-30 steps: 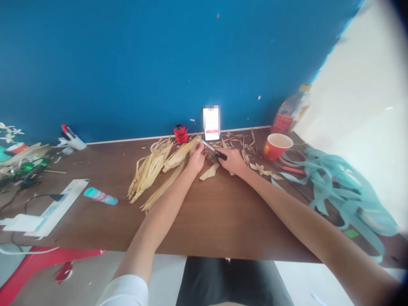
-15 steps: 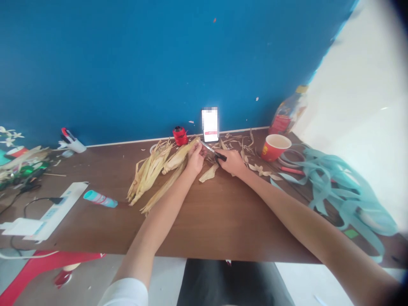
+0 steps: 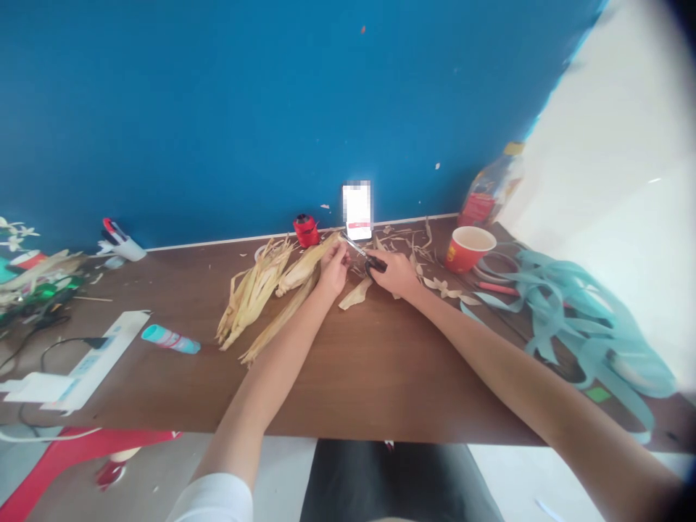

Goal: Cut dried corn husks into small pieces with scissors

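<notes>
My left hand [image 3: 333, 267] pinches the tip of a pale yellow dried corn husk [image 3: 304, 265], which lies beside a larger bundle of dried corn husks [image 3: 253, 293]. In my right hand [image 3: 396, 275] is a pair of black-handled scissors [image 3: 362, 254], with the metal blades pointing up and left towards my left fingers. The blades reach the husk near my left hand, though the exact contact is too small to tell. A loose husk piece [image 3: 355, 294] lies on the desk just below the gap between my hands.
The brown wooden desk [image 3: 380, 377] meets a blue wall. On it are a phone [image 3: 357, 210], red spool [image 3: 306, 230], red paper cup [image 3: 466, 249], plastic bottle [image 3: 486, 192], teal strips [image 3: 570, 319], husk scraps [image 3: 402, 239], teal tube [image 3: 170, 339] and power strip [image 3: 92, 359].
Both hands and the scissors stay in nearly the same place. The view has shifted slightly, so the desk items sit a little further left.
</notes>
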{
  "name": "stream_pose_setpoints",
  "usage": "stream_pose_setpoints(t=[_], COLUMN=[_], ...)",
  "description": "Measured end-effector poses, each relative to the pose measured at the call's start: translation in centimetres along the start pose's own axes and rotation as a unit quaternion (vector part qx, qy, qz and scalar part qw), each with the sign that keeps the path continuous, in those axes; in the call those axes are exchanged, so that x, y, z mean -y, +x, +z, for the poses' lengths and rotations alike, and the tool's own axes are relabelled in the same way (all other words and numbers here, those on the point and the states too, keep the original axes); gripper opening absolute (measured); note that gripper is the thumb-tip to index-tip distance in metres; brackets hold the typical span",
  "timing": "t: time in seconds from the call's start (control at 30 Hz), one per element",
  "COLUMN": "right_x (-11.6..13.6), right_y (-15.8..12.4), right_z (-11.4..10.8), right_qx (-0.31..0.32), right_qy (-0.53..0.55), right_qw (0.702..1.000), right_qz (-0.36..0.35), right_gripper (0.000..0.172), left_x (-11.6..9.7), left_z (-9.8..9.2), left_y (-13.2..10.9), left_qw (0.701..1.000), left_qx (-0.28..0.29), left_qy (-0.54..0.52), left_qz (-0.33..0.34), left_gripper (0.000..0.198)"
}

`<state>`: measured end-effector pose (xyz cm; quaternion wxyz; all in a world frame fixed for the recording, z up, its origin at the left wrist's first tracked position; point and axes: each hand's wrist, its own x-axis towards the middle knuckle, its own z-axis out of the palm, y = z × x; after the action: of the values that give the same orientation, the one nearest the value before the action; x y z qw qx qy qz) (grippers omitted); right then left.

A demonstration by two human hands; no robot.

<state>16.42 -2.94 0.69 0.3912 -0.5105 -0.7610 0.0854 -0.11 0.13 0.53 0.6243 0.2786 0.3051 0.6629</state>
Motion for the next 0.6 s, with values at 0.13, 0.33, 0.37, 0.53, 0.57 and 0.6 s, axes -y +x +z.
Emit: stream_pose_setpoints(t=[0.13,0.33,0.37,0.53,0.57,0.6], right_x=[0.05,-0.18,-0.21,-0.24,-0.22,-0.21], right_y=[0.01,0.0,0.0,0.03,0.04,0.05], right_z=[0.04,0.09,0.09,0.06,0.06,0.05], right_qx=[0.012,0.016,0.016,0.023,0.024,0.025], right_qy=[0.0,0.008,0.008,0.007,0.006,0.005], right_qw=[1.0,1.0,1.0,0.999,0.999,0.999], right_qz=[-0.005,-0.018,-0.017,-0.02,-0.021,-0.02], right_gripper=[0.041,0.042,0.043,0.044,0.043,0.043], left_x=[-0.01,-0.06,-0.07,0.0,0.05,0.1], left_z=[0.1,0.15,0.16,0.04,-0.01,-0.06], left_y=[-0.1,-0.22,-0.21,-0.03,0.03,0.07], left_qw=[1.0,1.0,1.0,1.0,1.0,0.999], left_qx=[0.005,0.017,0.02,0.026,0.028,0.029], left_qy=[0.001,0.01,0.011,0.015,0.015,0.014], left_qz=[-0.006,-0.005,-0.005,-0.002,-0.001,0.0], left_gripper=[0.014,0.018,0.018,0.016,0.015,0.015])
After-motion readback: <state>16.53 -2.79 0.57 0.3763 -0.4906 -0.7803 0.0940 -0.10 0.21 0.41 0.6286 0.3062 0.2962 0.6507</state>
